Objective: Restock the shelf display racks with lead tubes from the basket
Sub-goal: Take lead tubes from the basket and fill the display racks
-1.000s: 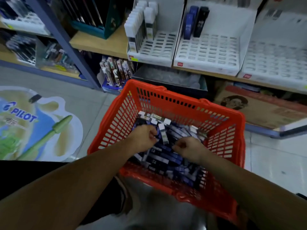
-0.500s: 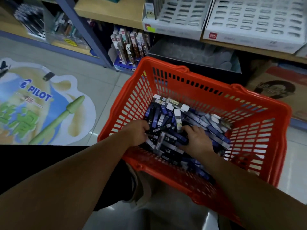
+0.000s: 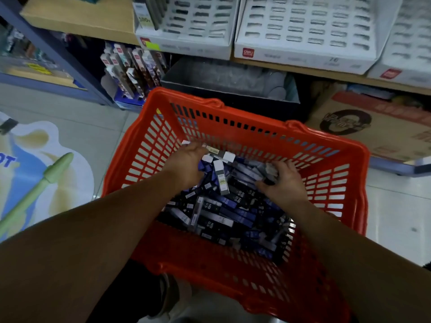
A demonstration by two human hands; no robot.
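Note:
A red plastic basket (image 3: 245,129) stands on the floor in front of me, filled with a loose pile of dark blue, black and grey lead tubes (image 3: 224,210). My left hand (image 3: 186,164) is at the pile's far left, fingers curled around a few white-capped tubes that stick out to its right. My right hand (image 3: 282,183) is on the far right of the pile, fingers bent over grey tubes with the thumb closing from below. White slotted display racks (image 3: 303,31) sit on the wooden shelf above; the left rack (image 3: 193,22) holds a few tubes at its left edge.
Under the shelf are a dark bin (image 3: 228,75), a display of packaged pens (image 3: 133,68) and a cardboard box (image 3: 373,122). A blue shelf post (image 3: 58,54) rises at left. A floor sticker with a green pen (image 3: 37,183) covers the tiles on the left.
Both hands have moved to the far side of the pile, the left one further away from me and the right one to the right. The racks now fill more of the view.

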